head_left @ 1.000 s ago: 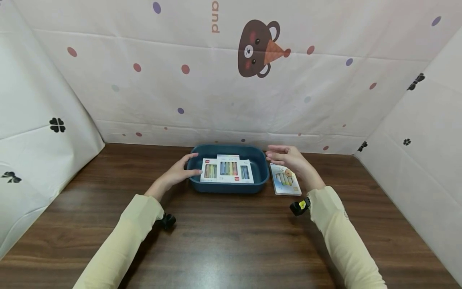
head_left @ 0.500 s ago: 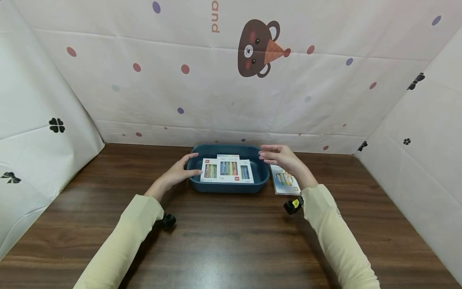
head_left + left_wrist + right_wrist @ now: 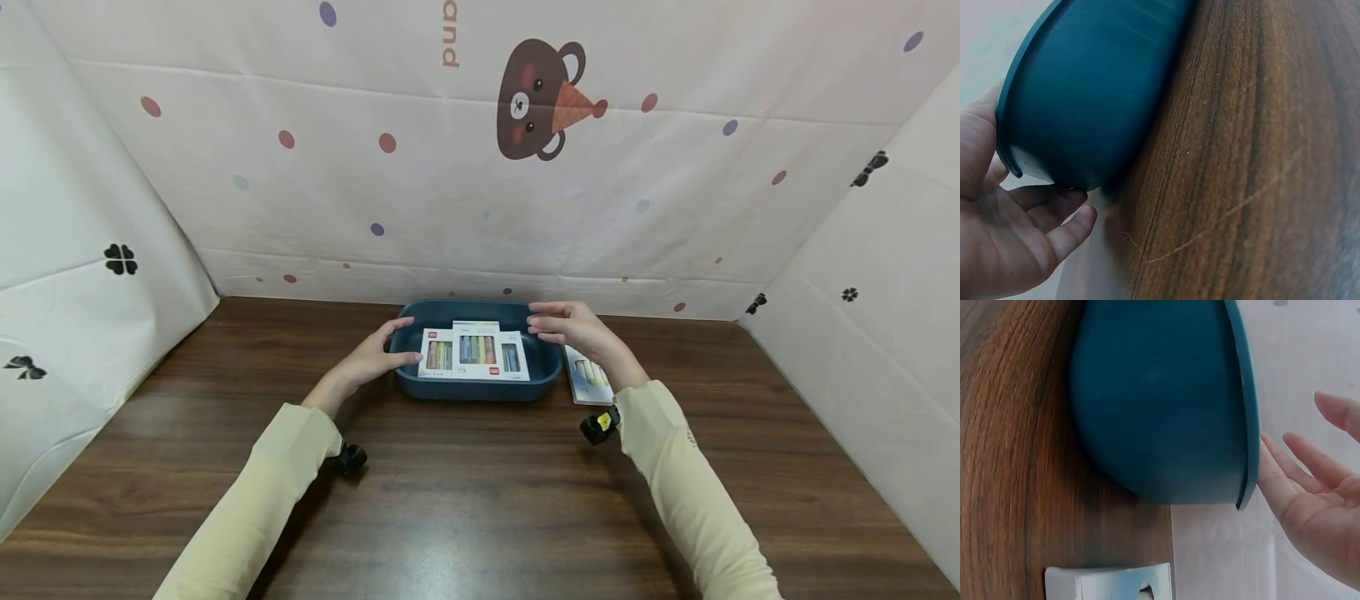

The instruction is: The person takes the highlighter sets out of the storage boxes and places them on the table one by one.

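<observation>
A dark teal plastic basin stands at the back of the table with several white window boxes of coloured sticks inside. My left hand grips its left end; in the left wrist view, the hand has its thumb at the rim and fingertips against the outer wall. Over the basin's right end hovers my right hand, fingers extended and holding nothing. In the right wrist view, that hand is just above the rim. A blue-and-white box of coloured sticks lies right of the basin, partly hidden by the right hand and wrist.
The wooden table runs back to a white patterned cloth wall close behind the basin. Similar sheets rise at the left and right. Black cameras sit on the left wrist and right wrist.
My right hand has moved left, from beside the basin to over its right end, covering more of the loose box. The left hand and the basin stay in place.
</observation>
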`<state>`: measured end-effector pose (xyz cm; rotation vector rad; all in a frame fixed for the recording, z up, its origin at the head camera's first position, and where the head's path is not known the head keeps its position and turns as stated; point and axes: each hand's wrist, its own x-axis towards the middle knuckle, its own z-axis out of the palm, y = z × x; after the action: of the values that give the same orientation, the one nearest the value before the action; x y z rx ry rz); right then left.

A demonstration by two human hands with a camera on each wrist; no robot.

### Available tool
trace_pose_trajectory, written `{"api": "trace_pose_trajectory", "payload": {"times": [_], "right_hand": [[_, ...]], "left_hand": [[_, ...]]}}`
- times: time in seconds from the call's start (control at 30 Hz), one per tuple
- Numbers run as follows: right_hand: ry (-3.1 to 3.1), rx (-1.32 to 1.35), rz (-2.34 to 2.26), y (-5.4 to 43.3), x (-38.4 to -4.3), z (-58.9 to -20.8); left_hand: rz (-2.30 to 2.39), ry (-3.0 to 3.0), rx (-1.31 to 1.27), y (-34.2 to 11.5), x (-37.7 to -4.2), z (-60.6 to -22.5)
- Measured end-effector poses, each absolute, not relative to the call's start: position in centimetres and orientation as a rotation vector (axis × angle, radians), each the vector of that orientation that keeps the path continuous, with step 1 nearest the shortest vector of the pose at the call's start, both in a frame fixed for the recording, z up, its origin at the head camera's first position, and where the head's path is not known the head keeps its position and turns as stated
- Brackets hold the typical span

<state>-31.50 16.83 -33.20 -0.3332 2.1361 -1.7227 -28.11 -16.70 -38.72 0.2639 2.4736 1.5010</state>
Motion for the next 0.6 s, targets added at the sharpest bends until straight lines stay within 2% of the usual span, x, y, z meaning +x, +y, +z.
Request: {"api": "trace_pose_trajectory", "payload": {"times": [0.6], "right_hand": [[2.120, -0.341, -1.642, 15.1, -31.9, -34.1]], "left_hand": [[1.506, 2.470, 0.236, -16.7, -28.0, -38.6]]}}
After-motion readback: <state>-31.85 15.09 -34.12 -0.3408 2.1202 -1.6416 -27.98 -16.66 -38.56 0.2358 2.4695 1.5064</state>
